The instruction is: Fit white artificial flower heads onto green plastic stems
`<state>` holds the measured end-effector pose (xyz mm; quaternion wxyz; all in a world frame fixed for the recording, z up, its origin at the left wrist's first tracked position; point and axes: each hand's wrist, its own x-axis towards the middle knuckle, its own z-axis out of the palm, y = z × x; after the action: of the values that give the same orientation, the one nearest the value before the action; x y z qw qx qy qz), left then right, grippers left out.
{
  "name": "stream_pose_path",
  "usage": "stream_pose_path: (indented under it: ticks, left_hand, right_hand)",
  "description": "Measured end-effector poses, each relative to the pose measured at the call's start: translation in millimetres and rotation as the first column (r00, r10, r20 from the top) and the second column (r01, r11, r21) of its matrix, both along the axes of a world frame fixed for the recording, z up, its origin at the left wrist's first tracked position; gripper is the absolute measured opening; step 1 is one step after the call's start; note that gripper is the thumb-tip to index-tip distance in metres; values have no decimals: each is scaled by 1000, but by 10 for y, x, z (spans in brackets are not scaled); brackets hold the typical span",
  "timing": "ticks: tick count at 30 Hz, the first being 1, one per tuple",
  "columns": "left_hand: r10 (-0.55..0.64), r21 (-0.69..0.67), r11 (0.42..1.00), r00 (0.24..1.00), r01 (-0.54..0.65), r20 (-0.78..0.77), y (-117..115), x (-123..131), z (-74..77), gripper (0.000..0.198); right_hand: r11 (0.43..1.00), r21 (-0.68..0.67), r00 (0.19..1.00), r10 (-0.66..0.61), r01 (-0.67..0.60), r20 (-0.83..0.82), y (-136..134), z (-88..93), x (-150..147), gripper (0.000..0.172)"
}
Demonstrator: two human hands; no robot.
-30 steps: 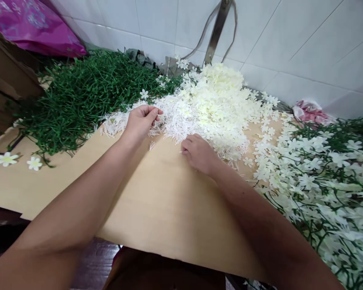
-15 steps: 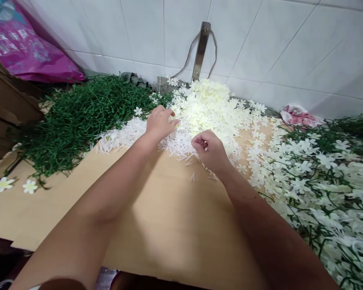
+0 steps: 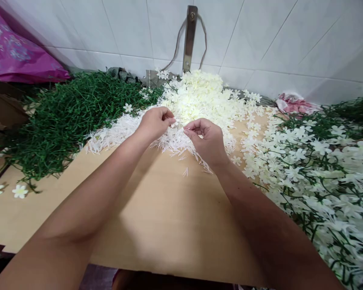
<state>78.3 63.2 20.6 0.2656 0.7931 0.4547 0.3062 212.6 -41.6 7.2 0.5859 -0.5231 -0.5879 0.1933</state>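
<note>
My left hand [image 3: 155,123] is closed in a pinch over the heap of thin white stamens [image 3: 109,132], and a small pale artificial flower [image 3: 173,123] shows at its fingertips. Just right of it, my right hand [image 3: 206,139] also pinches, thumb against index finger; whatever is between them is too small to make out. The two sets of fingertips are close together but apart. Behind them rises a pile of loose cream flower heads [image 3: 202,90].
Green plastic stems [image 3: 78,104] are heaped at left. Finished-looking white flowers on stems [image 3: 314,177] cover the right side. A brown board [image 3: 160,209] lies under my forearms. A metal bracket [image 3: 190,38] stands against the tiled wall, with a pink bag [image 3: 24,56] at far left.
My left hand's fingers have closed into a pinch. My right hand has come nearer to it, fingertips facing it. The whole view has shifted slightly.
</note>
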Motion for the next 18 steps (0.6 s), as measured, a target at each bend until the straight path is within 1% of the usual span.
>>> stream_pose_path:
  ticks: [3,6,10,15,18]
  left_hand:
    - [-114,-100,988,991,121,67,-164,56,-77,13]
    - [-160,-159,971,980,177,118,-307,83,-93,12]
    - [-148,-239,954,977,181,152,-411,83,-46,9]
    - [-151,-231,957,982,174,115,-412,69,-24,8]
    - [-137,-264,949,980,171,143,-400,65,-28,12]
  right_hand:
    - [995,78,993,-70,63,98,5,-52,-4,6]
    - [985,136,966,-133,104,223,11,-120,32,9]
    - [978,162,926,-182,135,331,2,-147,93,10]
    - [970,214,849,-210,118,484,-17,-114,119,13]
    - [975,190,815,-200,113,544,-23,-113,122,15]
